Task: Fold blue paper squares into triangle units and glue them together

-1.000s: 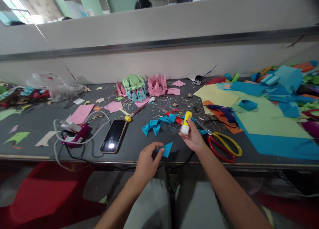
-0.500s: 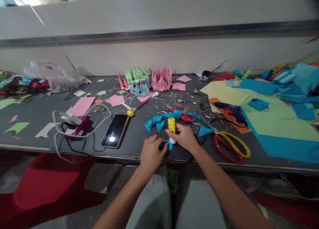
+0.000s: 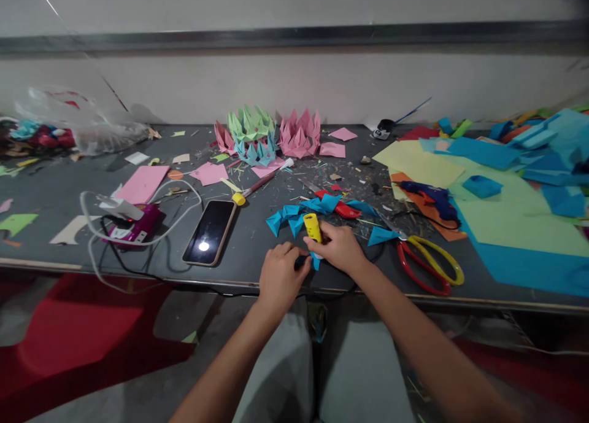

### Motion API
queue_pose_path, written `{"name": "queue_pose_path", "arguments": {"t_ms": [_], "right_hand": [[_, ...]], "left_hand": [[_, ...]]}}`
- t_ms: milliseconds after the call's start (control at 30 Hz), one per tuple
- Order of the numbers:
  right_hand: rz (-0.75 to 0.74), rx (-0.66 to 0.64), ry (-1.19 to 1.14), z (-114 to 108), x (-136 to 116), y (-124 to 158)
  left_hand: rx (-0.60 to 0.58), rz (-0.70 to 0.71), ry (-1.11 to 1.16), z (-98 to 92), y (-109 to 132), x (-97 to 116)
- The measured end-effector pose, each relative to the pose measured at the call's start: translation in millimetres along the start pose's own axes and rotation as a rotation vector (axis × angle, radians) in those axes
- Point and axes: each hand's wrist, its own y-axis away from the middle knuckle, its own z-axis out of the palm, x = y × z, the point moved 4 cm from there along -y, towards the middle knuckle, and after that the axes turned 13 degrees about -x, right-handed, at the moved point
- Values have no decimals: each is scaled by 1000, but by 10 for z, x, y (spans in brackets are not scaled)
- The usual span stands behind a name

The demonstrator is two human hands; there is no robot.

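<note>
Between the thumb and fingers of my right hand point(image 3: 338, 246) is a yellow glue stick point(image 3: 313, 228), tilted with its lower end at a small blue folded paper piece point(image 3: 315, 261). My left hand point(image 3: 281, 272) pinches that paper near the table's front edge; its fingers partly cover it. Just beyond my hands lie several blue folded paper triangles point(image 3: 291, 213) in a curved row. Red-handled scissors point(image 3: 343, 209) lie behind them. Larger scissors with red and yellow handles point(image 3: 436, 260) rest right of my right hand, beside a blue triangle point(image 3: 381, 236).
A phone point(image 3: 210, 232) and a purple adapter with cables point(image 3: 138, 226) lie to the left. Folded paper crowns point(image 3: 251, 125) stand at the back. On the right are coloured sheets point(image 3: 543, 226) and a dark blue glue gun point(image 3: 430, 199). Paper scraps litter the table point(image 3: 257, 257).
The glue stick has tilted more to the left, its lower end still at the blue paper. My left hand keeps its pinch. The camera view has tipped slightly downward.
</note>
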Motion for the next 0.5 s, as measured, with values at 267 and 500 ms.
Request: {"name": "queue_pose_path", "arguments": {"t_ms": [267,500], "right_hand": [[-5,-25,-24,1,5,-6],[6,-38,-35,23,34,6]], "left_hand": [[-9,-12,-7,-9,1,16],[-1,-13,-20,5,2,-3]]}}
